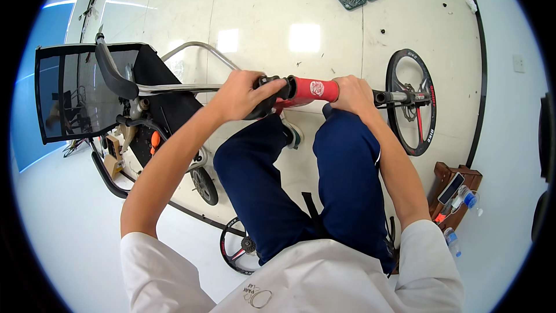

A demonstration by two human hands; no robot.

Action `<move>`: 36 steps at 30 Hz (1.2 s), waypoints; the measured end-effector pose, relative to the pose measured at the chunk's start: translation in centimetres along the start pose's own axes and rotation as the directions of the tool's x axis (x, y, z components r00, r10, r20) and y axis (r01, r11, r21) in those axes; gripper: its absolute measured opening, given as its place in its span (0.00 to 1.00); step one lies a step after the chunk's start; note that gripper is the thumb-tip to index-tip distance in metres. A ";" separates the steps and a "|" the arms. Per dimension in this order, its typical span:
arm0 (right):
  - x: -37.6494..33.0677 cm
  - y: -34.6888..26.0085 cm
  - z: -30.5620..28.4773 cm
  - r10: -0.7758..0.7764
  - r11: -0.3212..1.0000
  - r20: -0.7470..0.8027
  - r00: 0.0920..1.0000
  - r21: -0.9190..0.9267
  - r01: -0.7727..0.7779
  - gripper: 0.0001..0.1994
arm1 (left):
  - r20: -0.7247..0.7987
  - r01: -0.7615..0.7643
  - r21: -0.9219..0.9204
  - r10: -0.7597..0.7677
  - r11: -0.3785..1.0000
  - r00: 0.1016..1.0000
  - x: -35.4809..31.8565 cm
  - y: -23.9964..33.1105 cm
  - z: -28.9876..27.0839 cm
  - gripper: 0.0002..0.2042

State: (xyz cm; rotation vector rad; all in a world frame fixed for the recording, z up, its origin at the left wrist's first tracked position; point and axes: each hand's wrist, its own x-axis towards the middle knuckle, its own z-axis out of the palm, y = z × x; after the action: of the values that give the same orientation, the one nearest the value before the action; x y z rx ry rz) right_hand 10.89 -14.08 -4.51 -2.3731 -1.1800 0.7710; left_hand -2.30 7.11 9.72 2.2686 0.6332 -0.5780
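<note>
The fisheye view (head-worn) looks down past nearby forearms (184, 153) to the floor (272, 8).

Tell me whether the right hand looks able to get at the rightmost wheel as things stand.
Probably not without letting go: the right hand is around the red tube, and a metal tube crosses the wheel. Its lower part looks uncovered, though depth is hard to judge.

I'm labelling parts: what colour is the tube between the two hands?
The tube is red with a pale emblem, best seen in the head view.
</note>
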 end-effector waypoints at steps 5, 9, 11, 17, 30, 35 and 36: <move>0.4 0.1 0.6 -0.046 0.998 -0.040 0.998 -0.052 0.044 0.09 | 0.229 0.464 -0.539 -0.408 0.703 0.884 -0.6 1.5 0.6 0.29; 0.1 -0.3 0.5 -0.090 0.995 -0.026 0.996 -0.037 0.089 0.08 | 0.252 0.446 -0.473 -0.369 0.760 0.895 -1.3 0.1 0.0 0.29; 0.3 0.1 0.8 -0.096 0.994 -0.009 0.995 -0.043 0.096 0.08 | 0.038 0.282 -0.245 -0.281 0.928 0.959 -1.6 -1.6 -0.1 0.28; 0.7 0.3 0.8 -0.084 0.995 0.060 0.995 -0.042 0.086 0.08 | 0.255 -0.615 0.523 0.580 0.590 0.773 -1.9 1.0 -2.6 0.27; 0.9 0.4 0.1 -0.077 0.997 0.085 0.993 -0.013 0.078 0.12 | 0.043 -0.710 0.367 0.752 0.601 0.658 1.1 -4.5 0.6 0.29; 0.6 -0.3 -0.5 -0.048 0.998 0.100 0.994 -0.022 0.051 0.12 | -0.116 0.009 -0.168 -0.028 0.986 0.993 -0.9 -1.2 2.3 0.27; 0.6 -0.3 -0.4 -0.056 0.998 0.101 0.993 -0.027 0.059 0.11 | -0.054 0.133 -0.314 -0.157 0.940 0.986 -0.8 -0.6 2.1 0.28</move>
State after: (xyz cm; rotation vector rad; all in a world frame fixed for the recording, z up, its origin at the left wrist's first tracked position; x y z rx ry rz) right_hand 11.26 -13.45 -4.22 -2.3370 -1.3031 0.8682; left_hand -3.76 5.70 8.48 1.9677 0.8725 -0.4265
